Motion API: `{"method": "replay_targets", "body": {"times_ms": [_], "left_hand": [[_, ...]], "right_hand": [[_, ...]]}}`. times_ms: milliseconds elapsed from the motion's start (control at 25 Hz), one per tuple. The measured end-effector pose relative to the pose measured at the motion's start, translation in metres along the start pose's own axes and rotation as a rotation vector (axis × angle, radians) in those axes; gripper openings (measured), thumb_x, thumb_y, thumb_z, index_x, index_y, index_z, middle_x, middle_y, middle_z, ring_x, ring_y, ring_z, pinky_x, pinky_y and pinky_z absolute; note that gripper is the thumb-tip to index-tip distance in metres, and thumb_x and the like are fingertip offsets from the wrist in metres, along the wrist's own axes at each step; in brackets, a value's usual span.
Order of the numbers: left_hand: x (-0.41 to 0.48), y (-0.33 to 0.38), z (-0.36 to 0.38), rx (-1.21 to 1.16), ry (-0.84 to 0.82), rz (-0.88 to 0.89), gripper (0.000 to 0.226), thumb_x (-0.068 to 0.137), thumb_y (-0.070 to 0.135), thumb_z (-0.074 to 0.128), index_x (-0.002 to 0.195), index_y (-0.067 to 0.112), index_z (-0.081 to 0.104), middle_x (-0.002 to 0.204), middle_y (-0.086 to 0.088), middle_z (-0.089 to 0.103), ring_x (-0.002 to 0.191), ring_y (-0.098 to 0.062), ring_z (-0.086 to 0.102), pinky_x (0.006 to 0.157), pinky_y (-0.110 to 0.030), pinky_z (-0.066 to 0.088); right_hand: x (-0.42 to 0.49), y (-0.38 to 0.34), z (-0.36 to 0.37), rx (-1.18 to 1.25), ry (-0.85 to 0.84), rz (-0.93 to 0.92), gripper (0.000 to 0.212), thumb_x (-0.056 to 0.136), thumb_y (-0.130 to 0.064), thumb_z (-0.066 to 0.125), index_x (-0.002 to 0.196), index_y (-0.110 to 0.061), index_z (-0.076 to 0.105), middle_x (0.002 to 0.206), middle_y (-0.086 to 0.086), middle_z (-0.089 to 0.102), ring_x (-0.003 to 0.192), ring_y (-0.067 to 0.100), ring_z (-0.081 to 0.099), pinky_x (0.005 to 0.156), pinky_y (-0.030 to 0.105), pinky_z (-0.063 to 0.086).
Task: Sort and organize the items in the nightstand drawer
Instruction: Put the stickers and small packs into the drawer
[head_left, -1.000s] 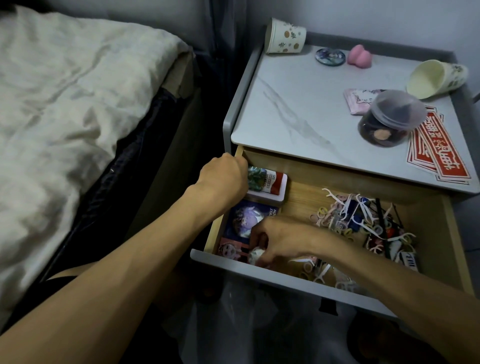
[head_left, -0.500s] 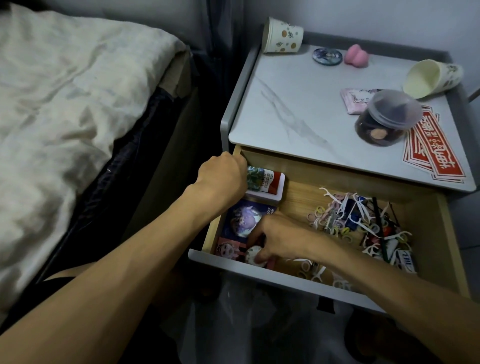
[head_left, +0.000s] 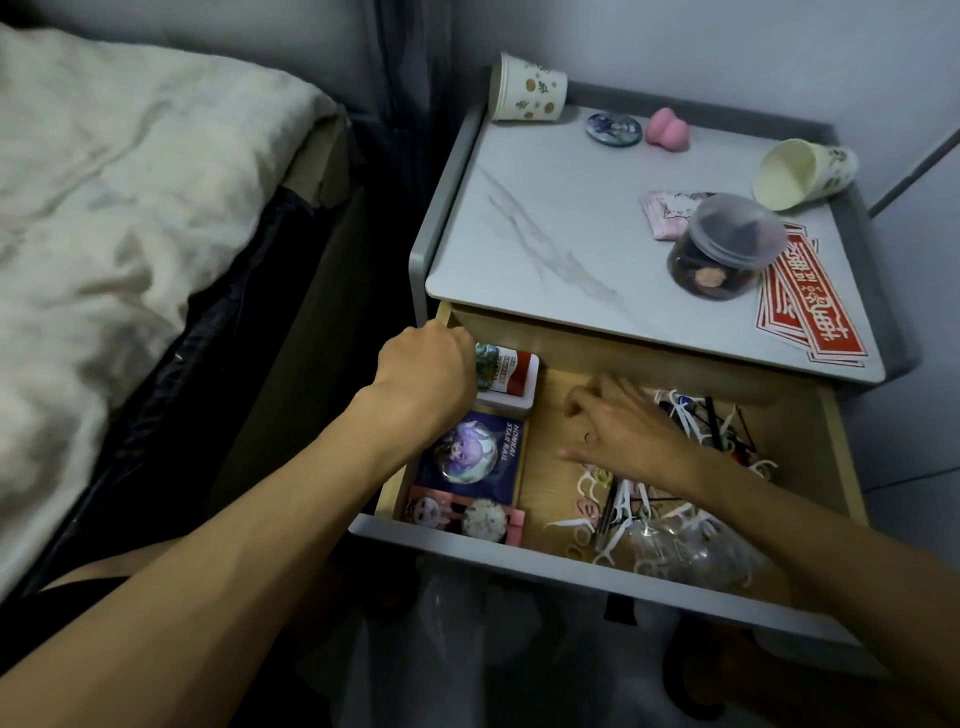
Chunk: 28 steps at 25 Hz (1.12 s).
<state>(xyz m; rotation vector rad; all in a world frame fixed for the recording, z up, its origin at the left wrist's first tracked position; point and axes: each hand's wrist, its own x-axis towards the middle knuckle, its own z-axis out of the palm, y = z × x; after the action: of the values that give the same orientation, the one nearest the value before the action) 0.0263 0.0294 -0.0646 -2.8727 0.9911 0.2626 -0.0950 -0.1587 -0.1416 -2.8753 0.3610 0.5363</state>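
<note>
**Bedside drawer open, right hand spread above the loose pile**

Beside the bed (head_left: 130, 208), a marble-look worktop (head_left: 545, 218) carries two paper cups (head_left: 527, 88), a lidded jar (head_left: 727, 249) and some red stickers. Below it the drawer (head_left: 571, 569) stands pulled out towards us.

The tangle of floss picks (head_left: 618, 512) and hair ties is what we judge needs sorting next. It does not lie ahead of the right hand's (head_left: 623, 431) fingers (head_left: 584, 408). It lies behind them, under the palm and wrist and on to the right. Its long axis runs from the back of the drawer to the front. The fingertips point left and back over bare wood. The right hand is clearly the nearer one, with fingers wide, straight and holding nothing. Its forearm comes in low across the front right corner.

Left of those fingers, three flat items lie in a column: a boxed card deck (head_left: 511, 382), a blue badge card (head_left: 472, 457) and a pink packet (head_left: 462, 514).

The left hand (head_left: 426, 369) is curled into a fist at the back left corner, its knuckles over the near edge of the deck. Its fingers are hidden, so we cannot tell whether they hold anything.
</note>
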Motion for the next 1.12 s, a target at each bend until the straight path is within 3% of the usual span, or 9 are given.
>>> {"method": "replay_targets", "body": {"times_ms": [200,360,560,720,920,1120], "left_hand": [[0.001,0.000,0.002,0.028,0.003,0.009,0.033,0.099,0.024,0.049,0.126,0.006,0.052,0.120,-0.016,0.057,0.106,-0.033,0.059,0.070,-0.034,0.040],[0.000,0.001,0.001,0.032,-0.002,0.016,0.032,0.099,0.021,0.047,0.125,0.005,0.052,0.120,-0.017,0.057,0.107,-0.035,0.058,0.070,-0.034,0.039],[-0.001,0.004,-0.002,0.044,-0.003,0.011,0.034,0.099,0.026,0.048,0.126,0.005,0.051,0.122,-0.016,0.057,0.108,-0.034,0.058,0.071,-0.034,0.038],[0.000,0.005,-0.001,0.013,-0.004,0.003,0.033,0.099,0.027,0.050,0.124,0.006,0.054,0.120,-0.015,0.059,0.107,-0.034,0.059,0.071,-0.035,0.040],[0.001,0.006,-0.001,-0.009,-0.017,-0.018,0.035,0.097,0.030,0.053,0.124,0.006,0.055,0.120,-0.015,0.059,0.107,-0.034,0.060,0.075,-0.036,0.044],[0.001,0.006,0.000,0.009,-0.011,-0.017,0.036,0.099,0.031,0.051,0.125,0.006,0.054,0.120,-0.015,0.059,0.108,-0.033,0.059,0.073,-0.035,0.043]], "right_hand": [[-0.002,0.025,0.018,0.042,-0.003,-0.143,0.033,0.073,-0.049,0.078,0.092,-0.027,0.062,0.106,-0.005,0.047,0.107,0.014,0.040,0.087,0.029,0.034],[-0.022,0.049,0.012,0.027,-0.090,-0.204,0.022,0.073,-0.039,0.080,0.082,-0.027,0.064,0.099,-0.010,0.050,0.098,0.007,0.041,0.086,0.029,0.037],[-0.033,0.035,0.007,0.065,-0.044,-0.252,0.020,0.079,-0.043,0.075,0.093,-0.031,0.068,0.104,-0.015,0.053,0.102,0.003,0.044,0.094,0.033,0.041],[-0.034,-0.018,0.023,-0.010,-0.174,-0.470,0.027,0.086,-0.034,0.068,0.112,-0.038,0.061,0.112,-0.016,0.049,0.107,0.005,0.043,0.081,0.024,0.040],[-0.041,-0.008,0.025,-0.096,-0.235,-0.569,0.028,0.087,-0.012,0.065,0.110,-0.029,0.063,0.101,-0.019,0.046,0.095,0.000,0.037,0.074,0.016,0.031],[-0.047,0.024,0.015,-0.089,-0.323,-0.526,0.014,0.084,-0.012,0.066,0.091,-0.024,0.070,0.096,-0.011,0.061,0.096,0.004,0.050,0.093,0.026,0.043]]}}
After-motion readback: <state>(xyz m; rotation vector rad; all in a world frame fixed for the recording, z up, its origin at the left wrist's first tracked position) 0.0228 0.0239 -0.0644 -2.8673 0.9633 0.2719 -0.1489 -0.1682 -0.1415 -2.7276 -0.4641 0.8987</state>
